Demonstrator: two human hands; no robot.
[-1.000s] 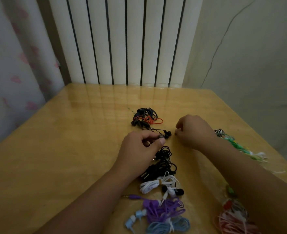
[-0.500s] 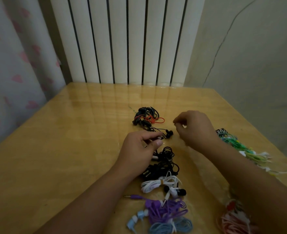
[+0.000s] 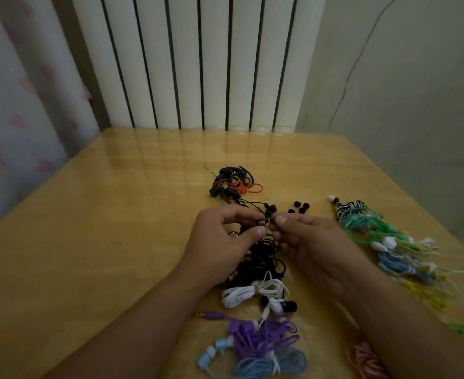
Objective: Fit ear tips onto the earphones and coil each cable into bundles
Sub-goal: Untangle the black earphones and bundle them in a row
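Observation:
My left hand [image 3: 220, 242] pinches a small dark earbud [image 3: 261, 222] of the black earphones between thumb and forefinger. My right hand [image 3: 310, 244] meets it from the right, fingertips pinching a tiny black ear tip [image 3: 272, 220] against the bud. The earphone's black cable [image 3: 263, 258] hangs tangled below both hands. Its other bud [image 3: 270, 208] lies just behind my fingers. Several loose black ear tips [image 3: 299, 208] sit on the wooden table [image 3: 102, 242] behind my right hand.
A black and orange bundle [image 3: 233, 184] lies farther back. White [image 3: 255, 292], purple [image 3: 263, 337] and light blue [image 3: 269, 365] coiled earphones lie near me. Green, blue and yellow cables [image 3: 389, 242] spread at the right, pink ones [image 3: 367, 362] at the lower right. A white radiator [image 3: 198, 61] stands behind the table.
My right hand has left the spot where the loose ear tips lie and come left to meet my left hand at the earbud. The loose tips are uncovered now.

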